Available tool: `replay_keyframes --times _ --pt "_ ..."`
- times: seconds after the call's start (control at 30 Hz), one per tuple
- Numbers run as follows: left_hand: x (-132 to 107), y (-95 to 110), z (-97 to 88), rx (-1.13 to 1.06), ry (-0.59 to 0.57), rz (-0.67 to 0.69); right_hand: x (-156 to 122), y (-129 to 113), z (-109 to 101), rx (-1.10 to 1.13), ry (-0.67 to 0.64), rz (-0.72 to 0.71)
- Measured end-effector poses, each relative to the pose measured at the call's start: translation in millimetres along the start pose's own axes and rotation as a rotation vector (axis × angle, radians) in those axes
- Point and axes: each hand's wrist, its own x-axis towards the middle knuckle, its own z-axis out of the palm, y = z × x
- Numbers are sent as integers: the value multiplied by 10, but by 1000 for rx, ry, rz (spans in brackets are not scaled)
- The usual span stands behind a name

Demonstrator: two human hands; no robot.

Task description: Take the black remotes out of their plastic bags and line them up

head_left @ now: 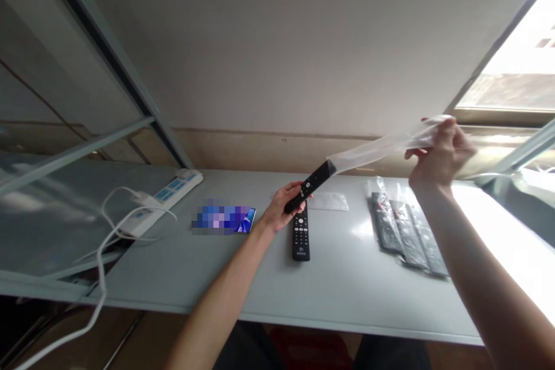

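Left hand (277,208): closed around the lower end of a black remote (309,186), held above the table (347,289). Remote's long axis rises from lower left to upper right, its top end just inside the mouth of a clear bag (377,150). Right hand (440,153): raised, fingers pinched shut on the far end of the bag, which stretches taut along the same line as the remote. Bag therefore lies up and to the right of the left grip; the right hand is at its closed end, the left hand nearer its mouth. Directly below the held remote: a second remote (300,234), bare, flat on the table, long axis running away from the person. Just beyond it: a small flat clear bag (332,201). To the right, under the right forearm: a row of bagged remotes (407,237), side by side, touching. To the left: a blue card (225,218), partly blurred; farther left a white power strip (167,199) with a white cable (102,277) trailing off the table edge. Grey shelf frame (108,52) at far left
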Motion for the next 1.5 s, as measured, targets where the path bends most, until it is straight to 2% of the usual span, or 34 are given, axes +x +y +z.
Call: replay_keyframes --times 0.07,0.1,0.23,0.3,0.37,0.43,0.57,0.67,0.83,0.93,1.03,1.17,1.27,1.37,1.5 --pt "-23 29 27 -5 -16 11 -136 280 -163 0 112 193" --pt "-42 44 49 12 -46 -4 -254 408 -235 -17 82 254" --pt "-117 69 150 107 -184 -88 -886 735 -381 -40 -261 379" --pt "-128 51 183 149 -161 -98 -1141 782 -377 -29 -320 448" --pt "-121 19 201 212 -86 -89 -1279 779 -362 -26 -360 490" --pt "-107 -20 217 292 -43 -76 -1309 755 -366 -40 -378 485" --pt "-98 -84 279 513 -81 -54 -1209 727 -439 -90 -315 385" --pt "-124 -128 341 792 -70 -7 -1137 744 -493 -114 -276 353" --pt "-209 -231 399 1331 54 120 -1125 773 -502 -139 -291 374" --pt "-243 -273 409 1517 75 134 -1146 775 -490 -128 -296 387" --pt "-236 -279 412 1609 45 158 -1163 785 -487 -112 -306 401" --pt "-175 -261 351 1701 25 297 -1179 803 -489 -99 -336 410" --pt "-133 -253 253 1673 -120 369 -1186 799 -488 -94 -348 423" --pt "-120 -255 191 1622 -273 346 -1197 796 -485 -67 -341 459" --pt "-138 -278 232 1625 -267 273 -1236 822 -479 -16 -347 506"
